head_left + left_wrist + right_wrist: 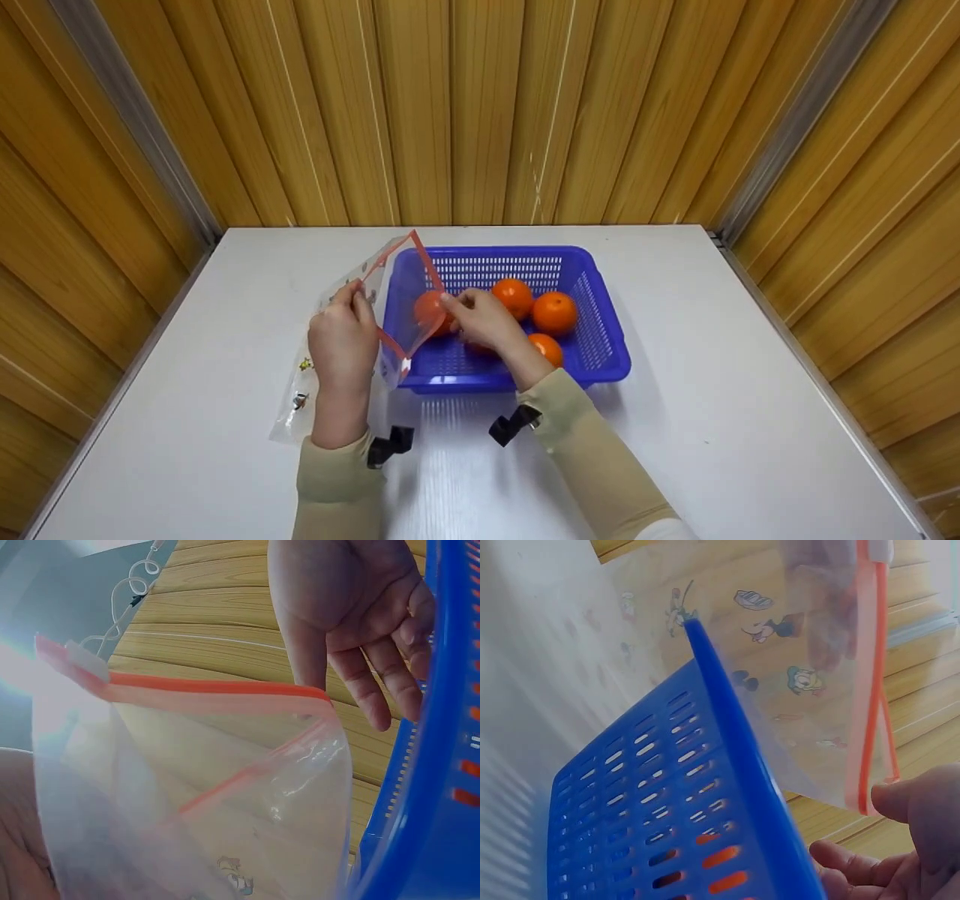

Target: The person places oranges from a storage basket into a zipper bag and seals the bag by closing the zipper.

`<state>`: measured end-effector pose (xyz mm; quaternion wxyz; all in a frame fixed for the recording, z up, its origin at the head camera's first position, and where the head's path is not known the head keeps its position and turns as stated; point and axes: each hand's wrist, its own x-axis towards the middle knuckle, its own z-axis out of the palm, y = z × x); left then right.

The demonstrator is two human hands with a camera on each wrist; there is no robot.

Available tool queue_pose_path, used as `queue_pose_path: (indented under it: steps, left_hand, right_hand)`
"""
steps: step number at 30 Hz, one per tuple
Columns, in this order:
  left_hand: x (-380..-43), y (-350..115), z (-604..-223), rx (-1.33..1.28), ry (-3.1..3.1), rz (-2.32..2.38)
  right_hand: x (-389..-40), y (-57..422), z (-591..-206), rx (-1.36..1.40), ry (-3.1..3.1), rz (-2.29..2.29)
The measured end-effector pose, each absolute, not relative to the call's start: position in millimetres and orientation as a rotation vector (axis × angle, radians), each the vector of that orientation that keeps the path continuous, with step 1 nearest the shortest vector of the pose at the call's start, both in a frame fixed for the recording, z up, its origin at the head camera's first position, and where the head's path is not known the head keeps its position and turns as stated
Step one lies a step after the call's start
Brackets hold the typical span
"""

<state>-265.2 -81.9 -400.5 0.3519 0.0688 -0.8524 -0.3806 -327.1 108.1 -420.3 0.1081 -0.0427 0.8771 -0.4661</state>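
My left hand (343,341) pinches the near-left side of a clear zip bag (405,319) with a red zip edge and small cartoon prints. The bag's mouth gapes toward the right, over the left side of a blue plastic basket (616,341). At the far edge of the mouth is my right hand (484,319). Its thumb touches the red edge while the other fingers hang loosely apart from it, as both wrist views show. Several oranges (554,313) lie in the basket; one shows through the clear bag, and my right hand and forearm partly hide others.
The basket stands on a white table (712,405) backed by wood-patterned panels (480,112). A white slider (406,365) sits at the near corner of the bag's zip. A white cable (120,596) shows in the left wrist view.
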Motion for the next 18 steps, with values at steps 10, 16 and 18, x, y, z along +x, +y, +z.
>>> queue_pose_path:
  steps: [10, 16, 18]
  left_hand:
    - [-266, -82, -402, 0.183, -2.212, -0.996]
    - [-266, -83, -404, 0.18, -2.188, -0.977]
    - [-266, -84, -404, 0.182, -2.187, -0.981]
  right_hand:
    - [-312, 135, -423, -0.153, 2.784, -1.334]
    - [-306, 155, -423, -0.085, 2.857, -1.267]
    - [-306, 162, -422, -0.057, 2.891, -1.196]
